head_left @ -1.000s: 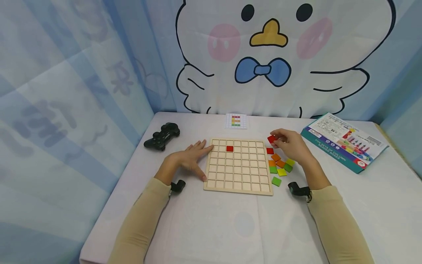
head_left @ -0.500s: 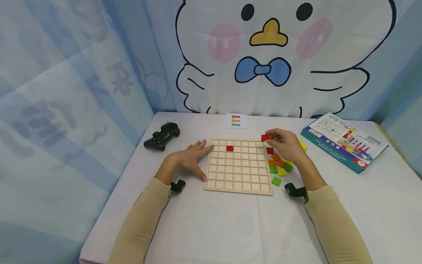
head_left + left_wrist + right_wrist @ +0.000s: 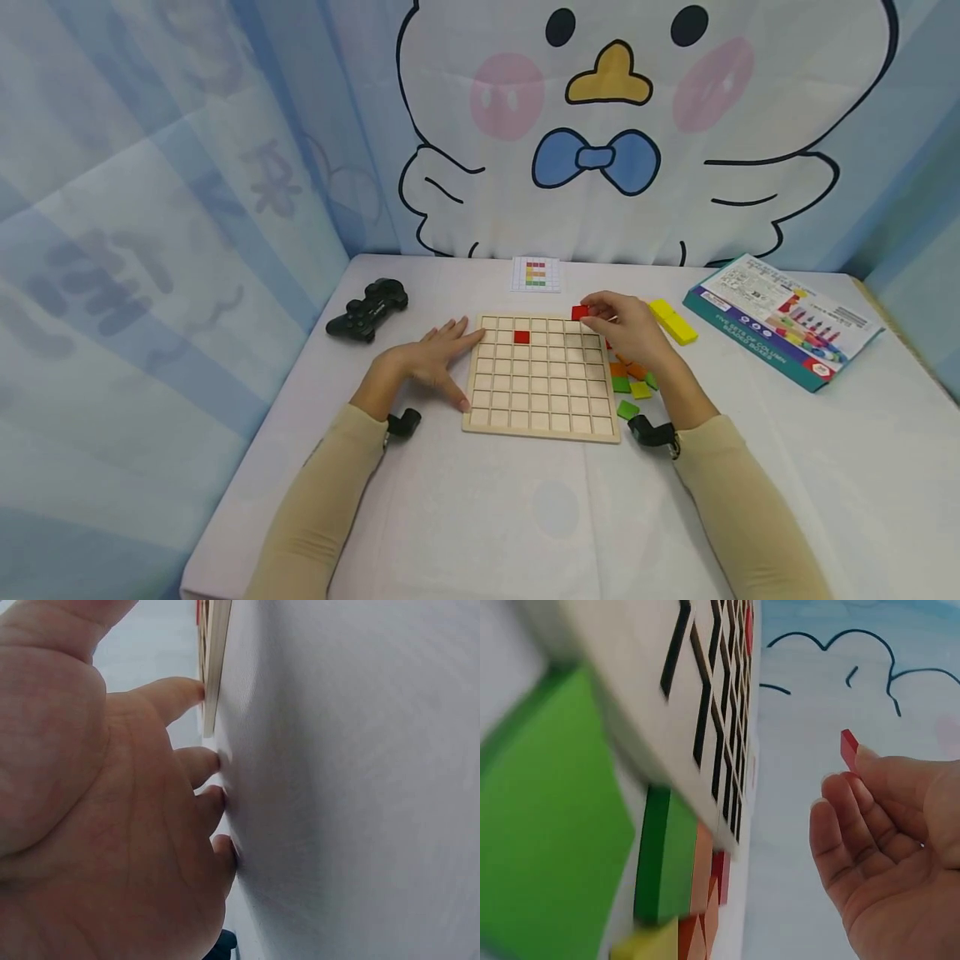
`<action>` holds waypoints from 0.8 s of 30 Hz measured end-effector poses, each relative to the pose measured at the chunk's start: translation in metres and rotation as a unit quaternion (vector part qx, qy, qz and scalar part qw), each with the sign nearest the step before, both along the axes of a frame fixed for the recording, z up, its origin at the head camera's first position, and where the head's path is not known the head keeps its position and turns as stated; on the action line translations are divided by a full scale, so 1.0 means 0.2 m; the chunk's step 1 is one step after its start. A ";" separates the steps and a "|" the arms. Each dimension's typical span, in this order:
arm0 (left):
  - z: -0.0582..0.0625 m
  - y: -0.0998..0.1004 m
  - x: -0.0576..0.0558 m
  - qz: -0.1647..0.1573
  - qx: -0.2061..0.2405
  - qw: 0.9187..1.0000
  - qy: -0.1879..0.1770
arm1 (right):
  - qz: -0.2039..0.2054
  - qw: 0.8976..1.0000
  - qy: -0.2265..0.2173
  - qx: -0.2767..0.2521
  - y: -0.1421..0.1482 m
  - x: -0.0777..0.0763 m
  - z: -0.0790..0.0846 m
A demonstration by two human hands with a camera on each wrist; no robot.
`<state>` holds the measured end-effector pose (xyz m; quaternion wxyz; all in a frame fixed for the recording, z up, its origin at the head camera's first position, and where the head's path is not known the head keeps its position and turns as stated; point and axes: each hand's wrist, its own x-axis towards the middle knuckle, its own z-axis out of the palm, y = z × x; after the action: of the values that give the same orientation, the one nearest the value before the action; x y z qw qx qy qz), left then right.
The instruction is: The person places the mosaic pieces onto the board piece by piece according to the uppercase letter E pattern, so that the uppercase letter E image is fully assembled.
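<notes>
A square wooden grid board (image 3: 542,435) lies on the table, with one red tile (image 3: 522,337) set in its second row. My left hand (image 3: 431,362) rests at the board's left edge, fingers spread and straight, thumb and index finger touching the frame. In the left wrist view the index fingertip (image 3: 196,691) meets the board's rim. My right hand (image 3: 626,325) pinches another red tile (image 3: 580,312) between thumb and fingers, over the board's upper right edge. The right wrist view shows this held tile (image 3: 849,750) raised off the board.
Orange, yellow and green tiles (image 3: 621,384) lie loose along the board's right side. Yellow pieces (image 3: 672,322) lie behind the right hand. A printed pattern card (image 3: 536,275) is at the back, a black game controller (image 3: 367,310) at left, a cardboard box (image 3: 783,321) at right.
My right hand has carried the red tile leftward, from beside the loose tiles to over the board's upper right edge. The yellow pieces behind it have come into sight. My left hand stays put.
</notes>
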<state>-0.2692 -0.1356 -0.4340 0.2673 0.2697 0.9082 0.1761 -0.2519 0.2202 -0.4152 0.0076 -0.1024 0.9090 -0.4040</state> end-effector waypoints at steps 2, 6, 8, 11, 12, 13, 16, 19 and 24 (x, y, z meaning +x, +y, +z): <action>0.00 0.00 0.00 0.000 0.001 1.000 -0.001 | 0.002 1.000 -0.002 -0.008 -0.03 -0.01 0.00; 0.00 0.00 0.00 -0.001 0.005 1.000 -0.002 | 0.000 1.000 -0.008 -0.027 -0.08 -0.02 0.00; 0.00 0.00 0.00 -0.002 0.005 1.000 -0.001 | 0.000 0.999 -0.009 -0.040 -0.10 -0.03 -0.01; 0.00 -0.01 0.00 -0.002 0.004 1.000 0.001 | 0.002 0.998 -0.019 -0.064 -0.13 -0.04 -0.03; 0.00 -0.01 0.00 -0.002 0.004 1.000 0.000 | 0.003 0.997 -0.024 -0.071 -0.14 -0.05 -0.04; -0.01 -0.01 0.00 -0.002 0.004 1.000 0.000 | 0.005 0.997 -0.029 -0.078 -0.15 -0.05 -0.05; -0.01 -0.01 0.00 -0.002 0.005 1.000 0.000 | 0.003 0.994 -0.052 -0.098 -0.17 -0.06 -0.08; -0.02 -0.01 -0.01 -0.002 0.003 1.000 0.001 | 0.007 0.991 -0.067 -0.112 -0.20 -0.07 -0.11; -0.01 0.00 -0.01 -0.001 0.001 1.000 0.002 | 0.020 0.988 -0.076 -0.131 -0.22 -0.07 -0.14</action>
<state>-0.2703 -0.1364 -0.4357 0.2657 0.2714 0.9081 0.1763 -0.2659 0.1760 -0.4438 0.0713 -0.0897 0.8430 -0.5256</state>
